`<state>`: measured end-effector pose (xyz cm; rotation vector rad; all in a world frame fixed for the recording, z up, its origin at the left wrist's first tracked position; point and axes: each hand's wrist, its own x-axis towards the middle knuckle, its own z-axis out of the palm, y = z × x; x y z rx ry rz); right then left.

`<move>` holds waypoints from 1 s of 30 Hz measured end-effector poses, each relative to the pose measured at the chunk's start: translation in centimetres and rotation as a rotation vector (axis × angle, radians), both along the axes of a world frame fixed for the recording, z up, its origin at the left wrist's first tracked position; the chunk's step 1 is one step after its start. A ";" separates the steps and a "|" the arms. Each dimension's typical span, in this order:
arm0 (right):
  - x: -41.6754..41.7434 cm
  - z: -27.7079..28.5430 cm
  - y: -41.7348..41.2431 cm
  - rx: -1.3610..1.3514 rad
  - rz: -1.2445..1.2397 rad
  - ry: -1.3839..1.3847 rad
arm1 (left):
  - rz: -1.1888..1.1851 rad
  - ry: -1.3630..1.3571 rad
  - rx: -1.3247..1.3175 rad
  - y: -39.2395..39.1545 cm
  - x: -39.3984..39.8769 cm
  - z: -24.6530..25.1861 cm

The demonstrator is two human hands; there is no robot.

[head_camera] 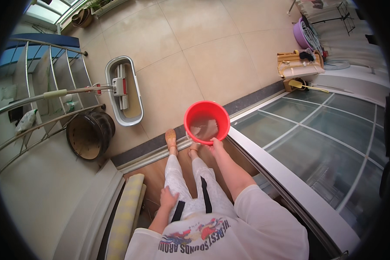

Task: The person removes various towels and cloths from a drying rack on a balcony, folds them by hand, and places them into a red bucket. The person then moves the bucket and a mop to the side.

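My right hand point(215, 146) grips the near rim of a red plastic bucket point(226, 125). Murky grey-brown water point(205, 128) lies inside, its surface catching pale reflections. A thin handle point(192, 139) hangs at the bucket's near left side. My left hand point(169, 197) is empty and rests against my left thigh, fingers apart. Beyond my feet, to the left, a long grey mop bucket point(139, 97) stands on the tiles with cloudy liquid in it. The white head of a squeeze mop point(120, 86) lies across it, and its metal pole point(79, 90) runs off left.
A door track point(152, 158) crosses under my feet, beside a sliding glass door point(279, 130) on the right. On the left stand a dark glazed pot point(90, 136) and a metal rack point(52, 73). A yellow checked roll point(125, 208) leans near my left side.
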<state>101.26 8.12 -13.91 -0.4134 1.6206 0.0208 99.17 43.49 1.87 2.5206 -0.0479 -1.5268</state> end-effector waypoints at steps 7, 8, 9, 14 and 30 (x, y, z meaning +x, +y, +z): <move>0.4 -14.5 -8.7 -0.075 -0.270 -0.186 | -0.155 0.057 0.288 -7.9 5.8 -4.0; 0.7 -16.7 -9.8 -0.109 -0.308 -0.205 | -0.191 -0.024 0.266 -7.9 6.1 -5.0; 1.1 -18.9 -10.9 -0.141 -0.340 -0.225 | -0.192 -0.036 0.246 -7.9 6.5 -5.9; 3.8 -30.9 -15.1 -0.174 -0.531 -0.382 | -0.149 -0.131 0.140 -6.5 8.0 -8.1; 0.9 -24.7 -6.5 -0.070 0.376 -0.302 | -0.067 -0.138 0.119 -4.2 7.5 -7.8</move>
